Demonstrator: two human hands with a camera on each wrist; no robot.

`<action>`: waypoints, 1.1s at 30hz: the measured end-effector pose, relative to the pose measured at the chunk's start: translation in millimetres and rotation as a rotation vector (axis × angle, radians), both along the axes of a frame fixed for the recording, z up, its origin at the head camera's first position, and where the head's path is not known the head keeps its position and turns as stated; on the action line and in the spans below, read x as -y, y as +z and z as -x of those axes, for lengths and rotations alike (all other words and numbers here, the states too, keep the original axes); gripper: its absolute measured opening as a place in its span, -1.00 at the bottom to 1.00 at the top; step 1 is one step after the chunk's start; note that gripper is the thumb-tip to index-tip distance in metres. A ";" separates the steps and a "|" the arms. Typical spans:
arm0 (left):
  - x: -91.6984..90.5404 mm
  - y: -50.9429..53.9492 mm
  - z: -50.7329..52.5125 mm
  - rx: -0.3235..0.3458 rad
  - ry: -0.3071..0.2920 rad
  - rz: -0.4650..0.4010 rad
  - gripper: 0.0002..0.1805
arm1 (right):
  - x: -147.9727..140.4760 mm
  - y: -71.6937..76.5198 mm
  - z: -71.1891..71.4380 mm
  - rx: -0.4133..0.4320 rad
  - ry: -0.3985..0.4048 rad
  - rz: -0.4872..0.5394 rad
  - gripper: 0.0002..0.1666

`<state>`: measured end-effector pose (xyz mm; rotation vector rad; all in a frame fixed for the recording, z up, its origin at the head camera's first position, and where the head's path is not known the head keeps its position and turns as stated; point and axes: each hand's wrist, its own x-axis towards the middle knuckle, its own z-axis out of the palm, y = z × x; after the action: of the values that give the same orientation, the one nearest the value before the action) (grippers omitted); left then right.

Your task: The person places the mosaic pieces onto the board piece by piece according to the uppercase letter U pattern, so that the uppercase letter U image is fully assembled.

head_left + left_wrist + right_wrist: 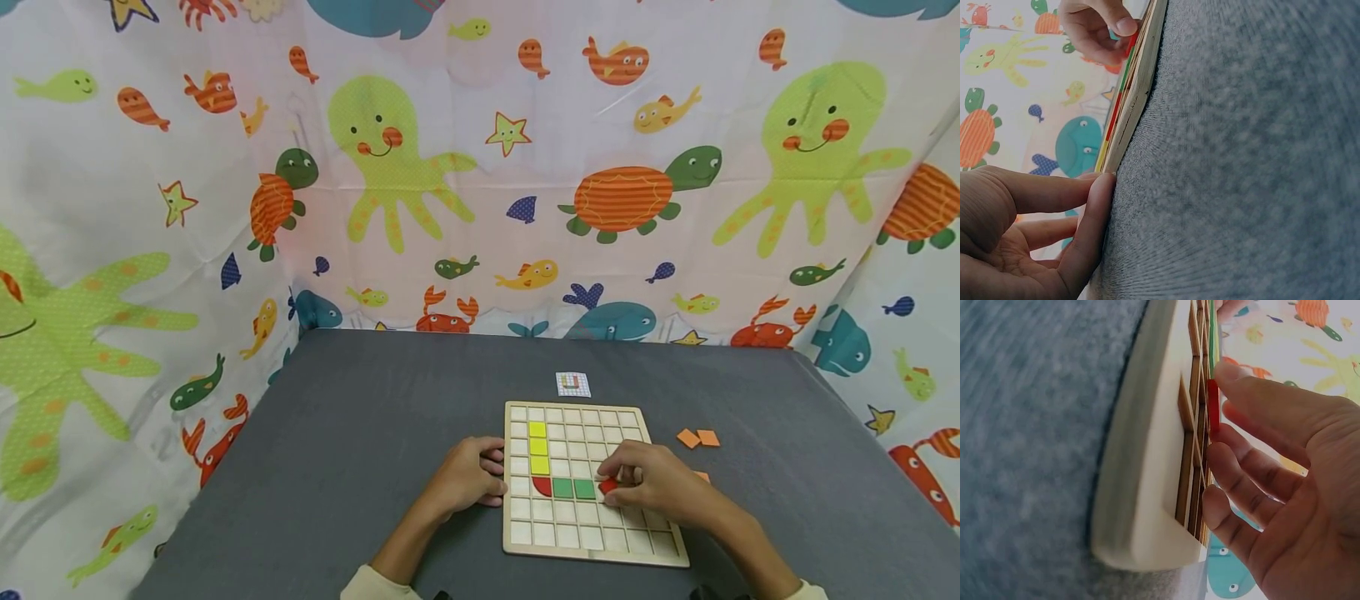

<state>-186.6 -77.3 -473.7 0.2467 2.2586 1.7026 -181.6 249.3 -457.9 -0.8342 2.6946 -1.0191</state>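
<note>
A wooden grid board [592, 554] lies on the grey cloth. In its left part several yellow squares [538, 446] form a column, with a red rounded piece [542, 486] below them and two green squares [573, 488] beside that. My right hand [656, 483] has thumb and fingers around a red piece [607, 485] at the cell right of the green ones; the right wrist view shows this red piece [1213, 405] at the fingertips, at the board's surface. My left hand [467, 477] holds the board's left edge; in the left wrist view its thumb and finger meet at the board's corner.
Orange pieces [698, 437] lie on the cloth right of the board, one more partly behind my right hand. A small pattern card [573, 384] lies beyond the board's far edge. A curtain with sea animals [525, 183] stands behind and at both sides.
</note>
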 end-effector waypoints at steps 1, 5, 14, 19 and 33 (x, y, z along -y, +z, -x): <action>0.1 0.2 0.0 0.000 0.000 0.000 -0.28 | 0.1 0.0 0.1 0.001 -0.001 -0.001 -0.64; 0.3 0.5 -0.4 0.004 0.000 0.002 -0.28 | -1.2 0.4 0.2 0.017 -0.009 -0.009 -0.64; 0.8 0.8 -1.0 0.007 -0.006 -0.006 -0.28 | -4.0 0.2 2.3 0.005 0.002 -0.008 -0.81; 0.2 0.5 -0.8 -0.001 -0.012 -0.014 -0.28 | -1.9 0.1 3.3 -0.011 0.012 -0.019 -0.83; 0.3 -0.6 -0.7 -0.003 -0.011 -0.008 -0.27 | 3.0 -1.1 4.8 -0.018 0.014 -0.036 -0.92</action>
<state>-185.9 -77.5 -474.3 0.2635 2.2489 1.7079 -186.4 246.4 -459.0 -0.8586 2.7097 -0.9611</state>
